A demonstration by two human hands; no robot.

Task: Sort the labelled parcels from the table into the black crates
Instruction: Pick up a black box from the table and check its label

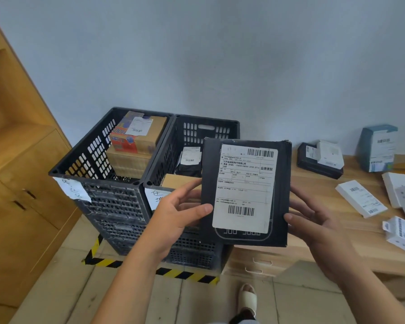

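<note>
Black plastic made up the two crates we saw standing side by side on the floor, the left crate point(98, 160) and the right crate point(197, 129), each with a white handwritten tag on its near wall. In the left one we counted at least two brown cartons stacked, with a colourful labelled box point(131, 134) on top. In the right one lay a dark labelled parcel point(188, 160) and a brown carton point(180, 181).

We held one flat black parcel point(246, 192) upright in front of the right crate, its white shipping label point(246, 185) with two barcodes facing us. Our left hand point(180, 213) gripped its left edge, thumb on the front and fingers curled behind. Our right hand point(313, 218) gripped its right edge, thumb at the front, fingers behind.

On the wooden worktop point(325, 202) to the right we counted at least seven more parcels: one dark box point(313, 164) with a small white box on it, one tall blue-grey box point(377, 148), and several white boxes, one of them point(360, 199) nearest the held parcel.
</note>
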